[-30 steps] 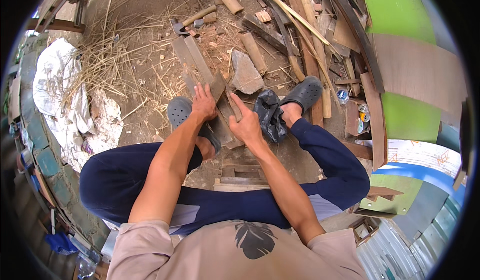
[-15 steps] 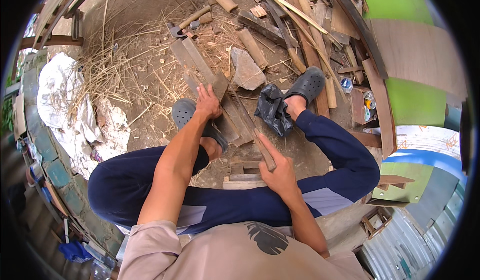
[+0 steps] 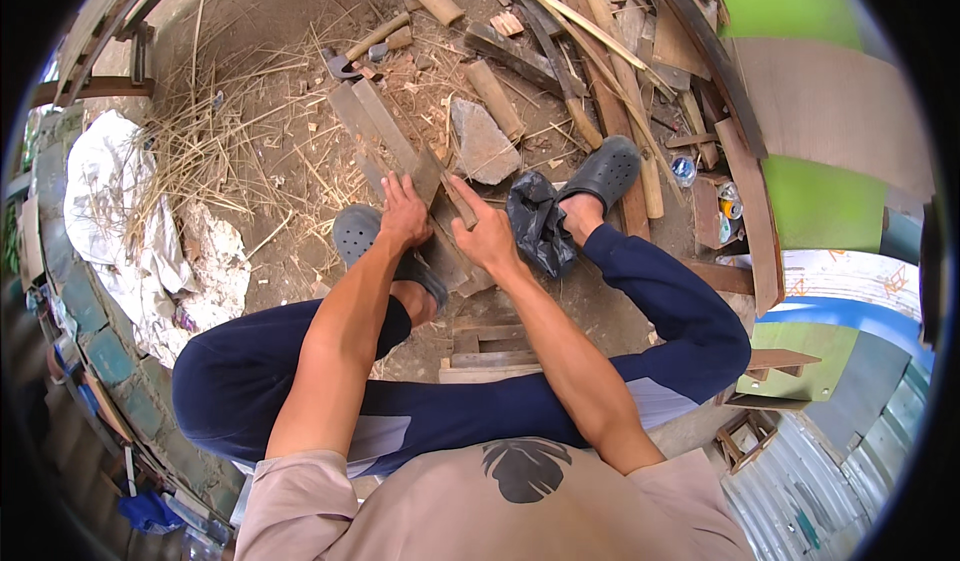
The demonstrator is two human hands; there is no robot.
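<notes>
My left hand (image 3: 404,211) lies with its fingers stretched out on a short wooden board (image 3: 428,175), pressing it down over longer planks (image 3: 384,123). In my right hand (image 3: 487,239) is the wooden handle of what looks like a hand saw (image 3: 462,199). My index finger points forward along that handle. The saw is close against the right edge of the short board; its blade is mostly hidden, and I cannot make out teeth. My left clog (image 3: 357,231) is beside the planks, next to my left hand.
A grey stone slab (image 3: 484,143) and a black plastic bag (image 3: 540,223) lie right of the planks. Farther off are a hatchet (image 3: 345,64), bamboo pieces (image 3: 437,2) and a long curved blade (image 3: 582,119). Dry straw (image 3: 235,126) and white sacking (image 3: 125,211) lie at left.
My right hand has pushed the saw forward and left, from near my lap up to beside the short board. My left hand stays on the board.
</notes>
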